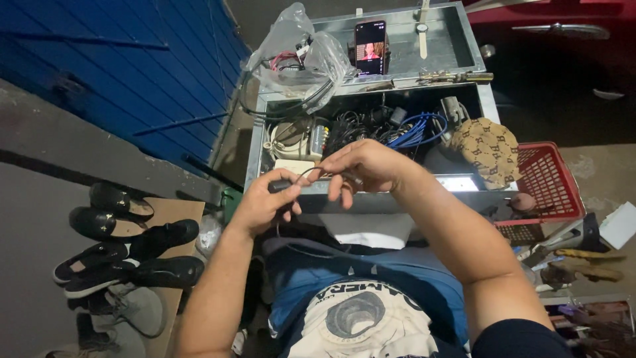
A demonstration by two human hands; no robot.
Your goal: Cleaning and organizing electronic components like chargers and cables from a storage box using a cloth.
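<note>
My left hand (265, 202) grips a small black plug-like piece (279, 185) at the end of a thin black cable (311, 172). My right hand (361, 169) pinches the same cable a little further along, fingers curled over it. Both hands hover at the near edge of an open grey metal box (255, 142) that holds tangled black and blue cables (411, 129) and a beige device (295, 139). My lap in blue cloth lies below.
A phone (371, 48) with a lit screen stands in the box lid, beside a clear plastic bag (298, 56) of wires. A brown patterned cap (487, 149) and a red plastic basket (546, 182) sit right. Several black shoes (126, 245) lie left. Tools (576, 255) lie far right.
</note>
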